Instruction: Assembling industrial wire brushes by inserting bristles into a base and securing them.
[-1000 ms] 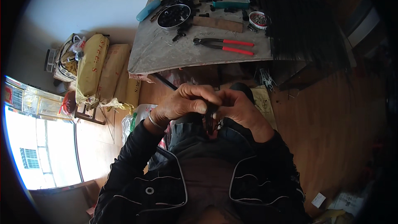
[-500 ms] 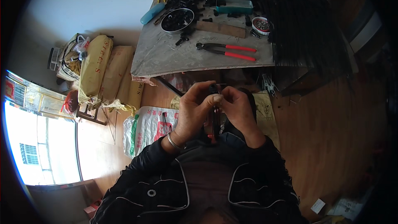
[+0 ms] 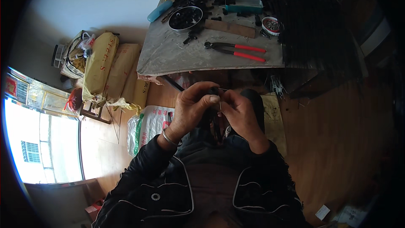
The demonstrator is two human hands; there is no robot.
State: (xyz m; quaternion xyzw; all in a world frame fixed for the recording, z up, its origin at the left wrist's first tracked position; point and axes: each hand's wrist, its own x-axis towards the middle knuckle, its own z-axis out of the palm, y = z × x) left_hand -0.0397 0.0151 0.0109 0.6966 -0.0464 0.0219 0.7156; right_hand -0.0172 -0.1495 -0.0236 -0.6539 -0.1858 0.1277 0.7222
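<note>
Close in front of my body, my left hand (image 3: 190,107) pinches a small black part (image 3: 214,90) between thumb and fingers. Its exact kind is partly hidden by the fingertips. My right hand (image 3: 242,112) is right beside it, fingers closed around a thin metal wire (image 3: 220,104) that shows near the black part. Below the hands, dark thin pieces hang or lie near my lap, too dim to make out. On the table beyond lie red-handled pincers (image 3: 238,52), apart from both hands.
The grey table (image 3: 168,57) bears a metal bowl (image 3: 170,22) of black parts, a wooden strip (image 3: 230,28), a teal box (image 3: 244,11), and a red-and-white dish (image 3: 265,27). A heap of black rods (image 3: 318,29) covers its right side. Yellow sacks (image 3: 100,63) stand at left.
Both hands stay together, shifting slightly, and the right fingers sit a little lower against the black part. The view has shifted a little, so the table appears farther right.
</note>
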